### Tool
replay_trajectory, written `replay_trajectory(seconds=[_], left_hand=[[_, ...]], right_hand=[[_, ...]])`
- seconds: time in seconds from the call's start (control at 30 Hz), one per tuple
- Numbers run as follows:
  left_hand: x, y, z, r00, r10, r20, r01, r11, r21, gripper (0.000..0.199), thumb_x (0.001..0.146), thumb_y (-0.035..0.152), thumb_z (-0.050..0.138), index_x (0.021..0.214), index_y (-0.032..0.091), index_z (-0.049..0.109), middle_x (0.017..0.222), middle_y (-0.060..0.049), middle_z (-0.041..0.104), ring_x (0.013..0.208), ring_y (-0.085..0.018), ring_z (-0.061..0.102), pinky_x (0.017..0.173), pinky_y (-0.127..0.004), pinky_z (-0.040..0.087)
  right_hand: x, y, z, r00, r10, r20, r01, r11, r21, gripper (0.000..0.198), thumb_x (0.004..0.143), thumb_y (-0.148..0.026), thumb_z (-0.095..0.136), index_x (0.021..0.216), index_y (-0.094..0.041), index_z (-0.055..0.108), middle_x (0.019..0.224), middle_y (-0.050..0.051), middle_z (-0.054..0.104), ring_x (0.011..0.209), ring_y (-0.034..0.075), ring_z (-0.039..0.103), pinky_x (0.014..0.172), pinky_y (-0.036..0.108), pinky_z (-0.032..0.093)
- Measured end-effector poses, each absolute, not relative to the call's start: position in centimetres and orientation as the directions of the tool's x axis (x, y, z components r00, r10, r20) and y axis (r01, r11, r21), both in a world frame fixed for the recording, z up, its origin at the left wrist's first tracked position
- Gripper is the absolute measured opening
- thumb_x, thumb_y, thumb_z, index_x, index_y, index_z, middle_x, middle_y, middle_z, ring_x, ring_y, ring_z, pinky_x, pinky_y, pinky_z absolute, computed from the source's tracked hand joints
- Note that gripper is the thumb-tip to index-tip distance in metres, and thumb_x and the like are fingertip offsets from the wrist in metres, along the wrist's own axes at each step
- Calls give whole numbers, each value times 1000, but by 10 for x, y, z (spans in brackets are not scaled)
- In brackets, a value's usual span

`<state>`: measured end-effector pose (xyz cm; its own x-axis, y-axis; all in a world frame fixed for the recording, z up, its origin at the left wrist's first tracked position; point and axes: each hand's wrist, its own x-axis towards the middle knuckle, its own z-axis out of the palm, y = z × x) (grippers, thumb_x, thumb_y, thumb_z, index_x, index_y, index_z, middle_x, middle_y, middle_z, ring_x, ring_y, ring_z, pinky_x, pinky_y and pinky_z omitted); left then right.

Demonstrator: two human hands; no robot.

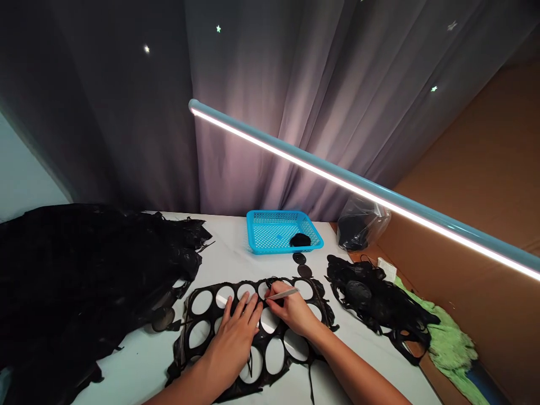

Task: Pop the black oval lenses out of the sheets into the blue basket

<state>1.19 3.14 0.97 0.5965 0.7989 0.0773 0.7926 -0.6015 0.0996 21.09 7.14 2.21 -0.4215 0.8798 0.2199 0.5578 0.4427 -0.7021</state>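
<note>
On the white table lies a black sheet [261, 320] with rows of large round holes, its edges ragged, the white tabletop showing through. My left hand [236, 332] rests flat on the middle of it, fingers stretched and slightly apart. Close beside those fingertips, my right hand [291, 309] pinches slim silver tweezers [283, 295] over the upper row of holes. Their tips are hard to make out against the sheet. Two dark discs, one black [299, 259] and one brownish [304, 271], lie just beyond the sheet.
Behind stands a blue plastic basket [257, 247] with black discs [300, 240] inside. A large black heap [84, 270] covers the left. Black scraps [358, 292], a green cloth [451, 337] and a clear bag [363, 225] are at right. A lit tube lamp [337, 174] crosses above.
</note>
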Motion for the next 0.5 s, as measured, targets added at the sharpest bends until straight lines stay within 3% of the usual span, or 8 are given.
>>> replay_trajectory(seconds=[0.13,0.23,0.33,0.4,0.5], left_hand=[[12,30,6,564,821,93,814,-571,109,61,87,0,39,144,23,44,152,-7,39,145,-34,19,111,-62,22],[11,29,7,559,826,73,819,-564,107,62,88,1,41,145,26,43,154,-5,36,145,-37,14,111,-63,19],[9,29,11,563,826,39,817,-563,129,62,89,3,43,146,28,41,155,-5,34,144,-40,14,111,-66,16],[8,30,15,567,824,16,811,-561,165,61,91,5,44,147,28,40,155,-6,34,144,-40,14,110,-67,15],[7,32,19,563,827,-5,808,-549,215,57,92,7,44,145,27,43,154,-7,36,144,-40,15,110,-67,17]], right_hand=[[202,64,23,-537,804,256,711,595,-375,12,87,-9,52,84,-21,54,86,4,62,80,20,51,73,29,36],[214,77,25,-442,838,321,813,525,-252,13,84,-9,51,83,-21,54,83,5,61,77,21,50,71,30,35],[250,100,29,-86,905,417,931,222,-290,14,85,-10,45,79,-20,53,77,6,59,73,20,50,63,28,32],[275,113,33,105,903,417,924,67,-377,13,86,-15,44,78,-20,53,76,6,60,71,21,52,59,28,31],[291,119,38,228,933,277,742,17,-670,13,86,-28,50,75,-21,52,72,4,62,66,20,56,54,26,35]])
